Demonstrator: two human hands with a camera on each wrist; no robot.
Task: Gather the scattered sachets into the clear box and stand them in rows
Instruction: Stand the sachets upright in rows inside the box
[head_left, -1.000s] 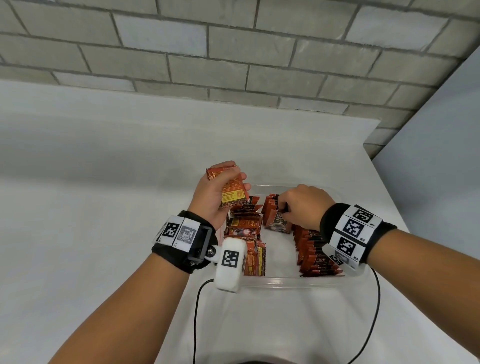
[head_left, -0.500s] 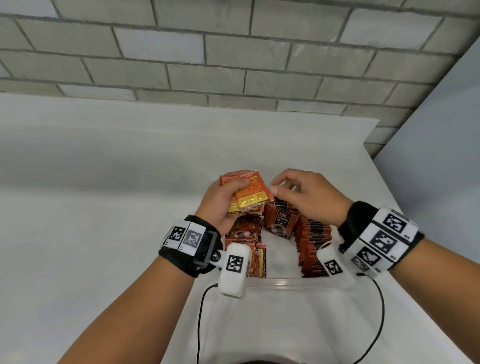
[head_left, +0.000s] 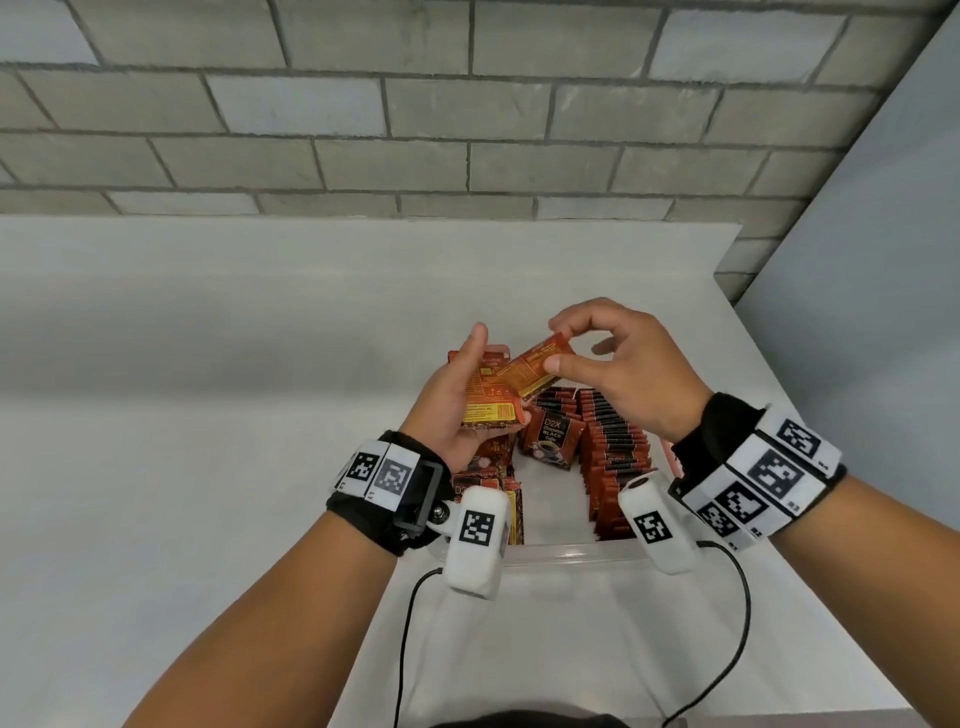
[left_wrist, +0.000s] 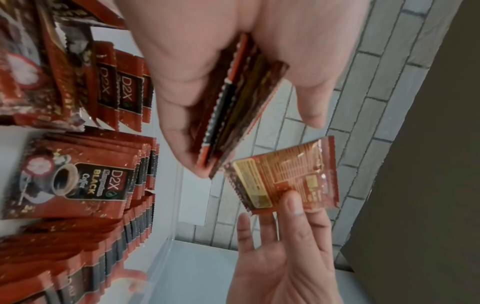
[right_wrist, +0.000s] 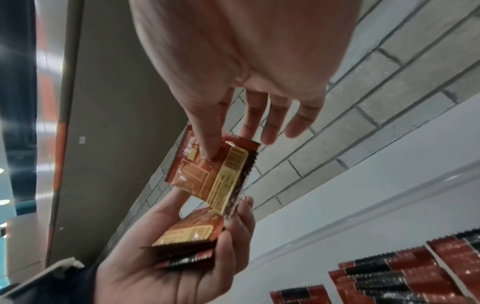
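Pinching single sachet (head_left: 535, 366), right hand (head_left: 618, 374); left hand (head_left: 457, 400) gripping sachet stack (head_left: 485, 402), both above clear box (head_left: 571, 552)

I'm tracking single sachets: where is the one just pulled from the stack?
In the head view the single sachet is pinched by the right hand just right of the left hand's stack, above the clear box.

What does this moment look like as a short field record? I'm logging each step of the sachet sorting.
left hand: left hand grips a small stack of sachets
right hand: right hand pinches a single sachet, thumb on its printed back
clear box: clear box holds sachets standing in rows
front sachet: reads D2X Black Coffee
surface: white table
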